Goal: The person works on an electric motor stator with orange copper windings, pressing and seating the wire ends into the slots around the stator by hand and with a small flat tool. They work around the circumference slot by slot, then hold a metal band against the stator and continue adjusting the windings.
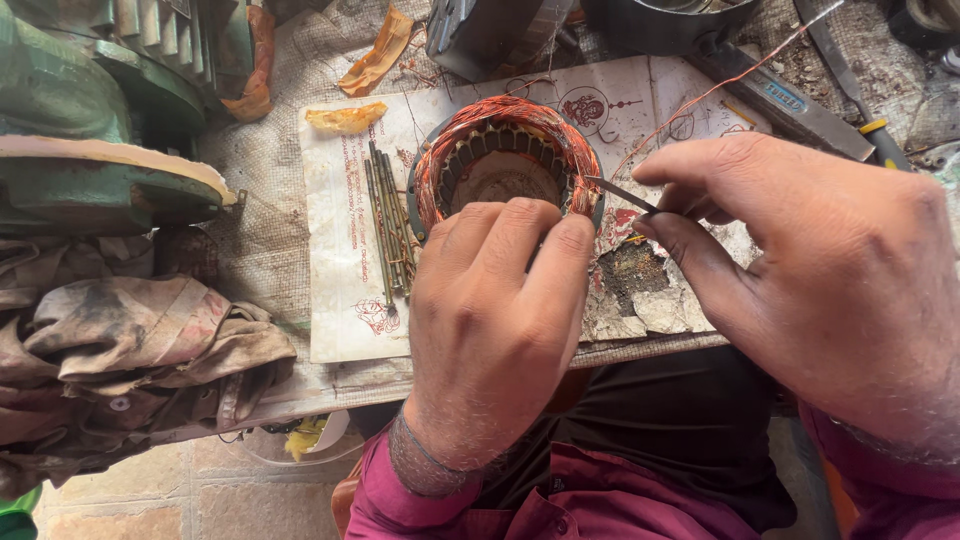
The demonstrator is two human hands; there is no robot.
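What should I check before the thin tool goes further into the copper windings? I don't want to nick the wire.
1. Left hand steadying the stator: ok, fingers on its near rim.
2. Right hand pinching the thin metal tool: ok.
3. Tool tip at the copper winding: ok, at the right edge.
4. Tip clear of wire insulation: cannot tell.
5. Loose rods clear of the stator: ok, lying to its left.

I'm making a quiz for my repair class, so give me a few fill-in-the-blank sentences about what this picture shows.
1. The left hand rests on the near rim of the motor core, which is wound with ____ wire.
2. The right hand pinches a thin metal ____ whose tip touches the winding.
3. A bundle of thin rods lies to the ____ of the core on the paper sheet.

Missing words: copper; tool; left
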